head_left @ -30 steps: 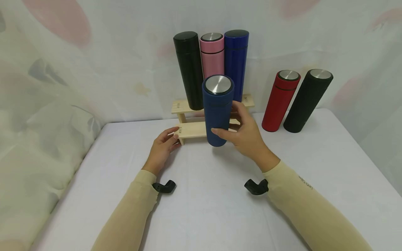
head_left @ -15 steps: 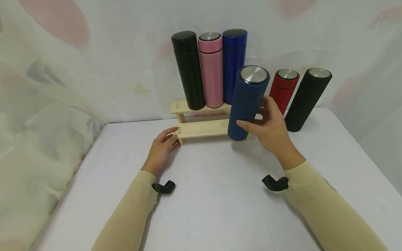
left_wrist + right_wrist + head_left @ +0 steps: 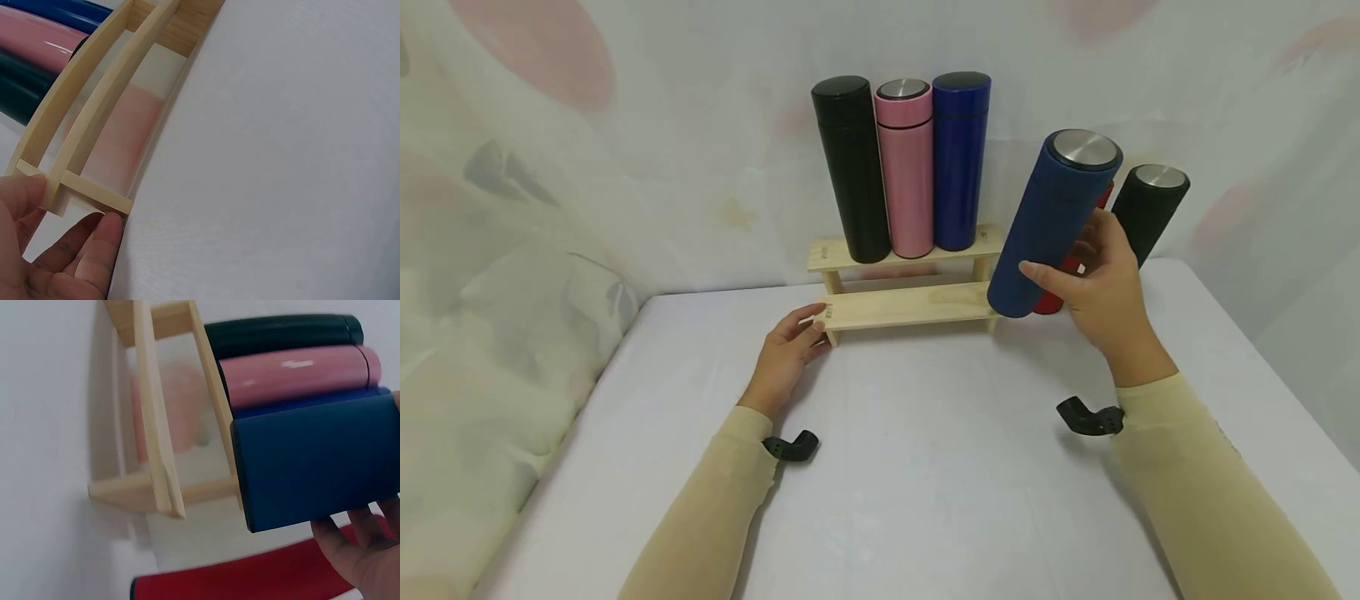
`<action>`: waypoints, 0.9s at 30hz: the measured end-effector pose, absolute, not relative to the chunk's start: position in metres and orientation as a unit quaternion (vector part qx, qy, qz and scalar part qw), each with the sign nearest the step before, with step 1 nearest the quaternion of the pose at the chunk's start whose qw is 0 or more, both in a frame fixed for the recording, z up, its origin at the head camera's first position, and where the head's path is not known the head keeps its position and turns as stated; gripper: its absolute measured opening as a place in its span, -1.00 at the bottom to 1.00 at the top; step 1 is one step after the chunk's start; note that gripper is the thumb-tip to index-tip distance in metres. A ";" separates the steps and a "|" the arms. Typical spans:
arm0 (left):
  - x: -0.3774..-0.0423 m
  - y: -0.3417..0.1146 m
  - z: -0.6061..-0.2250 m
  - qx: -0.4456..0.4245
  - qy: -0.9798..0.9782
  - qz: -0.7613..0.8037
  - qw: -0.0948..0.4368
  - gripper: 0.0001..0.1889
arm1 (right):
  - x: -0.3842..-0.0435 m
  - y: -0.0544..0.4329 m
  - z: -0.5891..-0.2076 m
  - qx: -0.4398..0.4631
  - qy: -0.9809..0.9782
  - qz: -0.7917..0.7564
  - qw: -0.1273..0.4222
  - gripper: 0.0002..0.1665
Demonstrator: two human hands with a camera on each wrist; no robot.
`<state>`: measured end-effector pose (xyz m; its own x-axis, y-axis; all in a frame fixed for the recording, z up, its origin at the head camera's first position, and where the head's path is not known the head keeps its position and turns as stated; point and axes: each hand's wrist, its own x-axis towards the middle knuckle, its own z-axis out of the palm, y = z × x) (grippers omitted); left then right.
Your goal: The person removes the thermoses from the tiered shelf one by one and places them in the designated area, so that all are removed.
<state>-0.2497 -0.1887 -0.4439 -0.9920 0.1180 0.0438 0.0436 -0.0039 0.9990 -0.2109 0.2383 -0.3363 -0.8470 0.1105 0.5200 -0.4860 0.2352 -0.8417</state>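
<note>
My right hand (image 3: 1105, 287) grips a matte blue thermos bottle (image 3: 1048, 221) with a steel-topped lid. The bottle tilts rightward, held up off the table at the right end of a two-step wooden rack (image 3: 910, 307). In the right wrist view its base (image 3: 312, 465) faces the rack, fingers curled along its side. My left hand (image 3: 784, 354) pinches the left end of the rack's lower step, thumb on the step and fingertips (image 3: 109, 228) against the leg. On the upper step stand a black bottle (image 3: 852, 171), a pink bottle (image 3: 906, 175) and a glossy blue bottle (image 3: 961, 167).
Right of the rack, a red bottle (image 3: 1049, 302) stands mostly hidden behind the held bottle and right hand. Beside it is a black bottle (image 3: 1150, 204) with a steel lid top. A white-covered table (image 3: 880, 500) lies under everything, with a patterned curtain (image 3: 715, 125) behind.
My right hand has carried the blue thermos bottle rightward and slightly up from in front of the rack, and it tilts more now. The left hand has stayed at the rack's end.
</note>
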 end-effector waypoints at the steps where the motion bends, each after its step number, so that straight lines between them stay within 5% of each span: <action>1: -0.250 -0.189 -0.444 0.056 0.706 0.705 0.026 -0.55 | -0.211 0.241 -0.336 0.122 -0.750 0.602 0.245 -0.12; 27: -0.251 -0.190 -0.446 0.046 0.709 0.703 0.027 -0.55 | -0.212 0.302 -0.344 0.104 -0.835 0.518 0.150 -0.03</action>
